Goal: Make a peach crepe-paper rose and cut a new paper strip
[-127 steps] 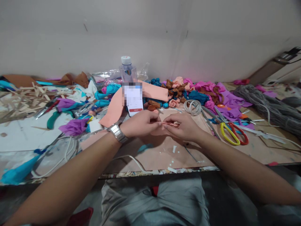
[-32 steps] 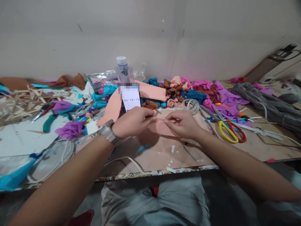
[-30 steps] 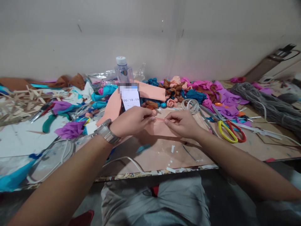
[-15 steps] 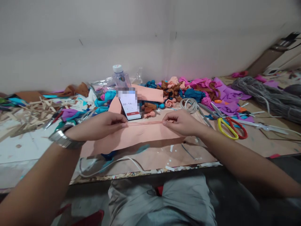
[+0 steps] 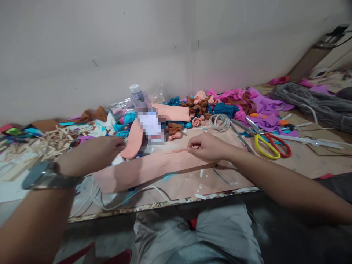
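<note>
A long peach crepe paper strip (image 5: 143, 168) lies across the table in front of me, its far edge rolled into a thin fold towards the right. My right hand (image 5: 207, 147) is closed in a pinch on that folded edge. Off to the left, my left hand (image 5: 90, 156) is away from the fold, beside a second peach paper piece (image 5: 134, 141). Its fingers bend down and are mostly hidden and blurred, so what they hold, if anything, is unclear. Just beyond the strip lies a phone (image 5: 151, 124), partly pixelated.
Scissors (image 5: 268, 145) with yellow and red handles lie right of my right hand, near a wire coil (image 5: 220, 123). Paper flowers (image 5: 198, 121), a bottle (image 5: 139, 96) and grey yarn (image 5: 302, 104) line the back. Wooden sticks (image 5: 59, 137) are heaped left; a white cable (image 5: 129, 200) runs in front.
My left hand has let go of the strip's folded edge and moved left, towards the sticks. My right hand stays pinched on the fold. The view has shifted slightly.
</note>
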Tool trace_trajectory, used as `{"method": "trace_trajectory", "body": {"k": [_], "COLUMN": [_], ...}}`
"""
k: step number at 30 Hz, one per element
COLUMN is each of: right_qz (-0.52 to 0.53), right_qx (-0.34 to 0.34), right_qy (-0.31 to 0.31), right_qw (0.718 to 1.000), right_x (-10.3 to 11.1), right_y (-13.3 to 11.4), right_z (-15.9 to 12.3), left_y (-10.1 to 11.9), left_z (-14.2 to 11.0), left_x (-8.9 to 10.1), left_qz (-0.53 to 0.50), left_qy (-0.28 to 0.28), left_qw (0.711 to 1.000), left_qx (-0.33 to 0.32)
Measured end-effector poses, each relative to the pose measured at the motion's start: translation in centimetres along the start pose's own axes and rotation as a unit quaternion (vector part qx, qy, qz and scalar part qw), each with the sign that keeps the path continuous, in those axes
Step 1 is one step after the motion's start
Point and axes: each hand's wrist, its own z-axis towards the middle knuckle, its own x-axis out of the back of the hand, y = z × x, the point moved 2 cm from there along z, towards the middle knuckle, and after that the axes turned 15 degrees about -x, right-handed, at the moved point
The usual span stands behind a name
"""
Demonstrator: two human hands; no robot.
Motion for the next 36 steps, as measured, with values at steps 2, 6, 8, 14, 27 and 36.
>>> {"method": "trace_trajectory", "body": {"k": [2, 6, 8, 14, 27, 36], "right_qz": [0.0, -0.007, -0.011, -0.016, -0.037, -0.027], "right_qx": [0.003, 0.007, 0.006, 0.006, 0.055, 0.069], "right_qy": [-0.002, -0.001, -0.003, -0.007, 0.028, 0.071], "right_qw": [1.0, 1.0, 1.0, 1.0, 0.997, 0.995], "right_x": [-0.1, -0.3, -0.5, -0.6, -1.3, -1.5], "right_y": [0.1, 0.2, 0.3, 0.5, 0.0, 0.2], "right_z": [0.0, 0.0, 0.0, 0.1, -0.4, -0.3], "left_y": [4.0, 10.8, 11.6, 9.4, 9.6, 8.9], "left_z": [2.4, 7.3, 8.8, 9.2, 8.5, 8.7], "left_x": [-1.1, -4.5, -5.9, -7.2, -8.5, -8.8], "left_qz": [-0.001, -0.072, -0.063, -0.104, -0.178, -0.208], "left_qy": [-0.032, -0.072, -0.077, -0.036, -0.015, 0.003], "left_qw": [0.998, 0.975, 0.976, 0.976, 0.966, 0.961], "left_qx": [-0.054, -0.195, -0.196, -0.186, -0.189, -0.18]}}
